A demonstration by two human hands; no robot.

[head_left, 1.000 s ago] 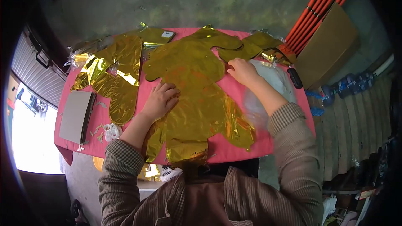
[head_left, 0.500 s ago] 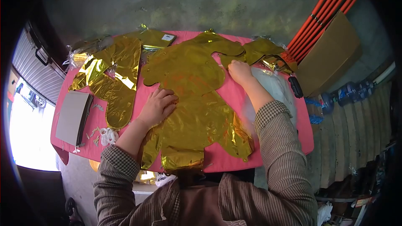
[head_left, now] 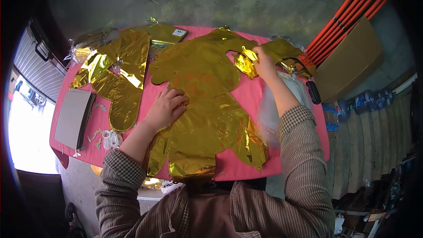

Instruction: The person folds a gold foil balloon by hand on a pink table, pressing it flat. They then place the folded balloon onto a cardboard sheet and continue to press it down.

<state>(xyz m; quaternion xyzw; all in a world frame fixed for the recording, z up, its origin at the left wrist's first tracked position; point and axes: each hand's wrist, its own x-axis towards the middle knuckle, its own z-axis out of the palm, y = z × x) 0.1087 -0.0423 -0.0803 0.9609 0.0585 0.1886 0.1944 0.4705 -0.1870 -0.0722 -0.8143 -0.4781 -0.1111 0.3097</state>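
A large flat gold foil balloon (head_left: 198, 119), with rounded lobes and limb-like parts, lies spread over the pink-covered table. My left hand (head_left: 166, 109) rests palm down on its left edge, fingers lightly bent and laid on the foil. At the upper right, my right hand (head_left: 265, 67) pinches part of the foil at the balloon's edge. A bright crumpled fold (head_left: 246, 64) of gold foil shows beside those fingers. My right fingertips are partly hidden.
Another gold foil balloon (head_left: 125, 79) lies at the left, near a grey board stack (head_left: 72, 119) and a white tape-like bundle (head_left: 112, 140). Clear plastic bags (head_left: 282, 105) and a black object (head_left: 313, 92) lie at right. A cardboard sheet (head_left: 352, 61) leans beside orange poles (head_left: 337, 22).
My right hand has moved slightly right and pulled up the foil's edge, so a crumpled bright fold now shows. My left hand stays on the balloon. The view has shifted a little.
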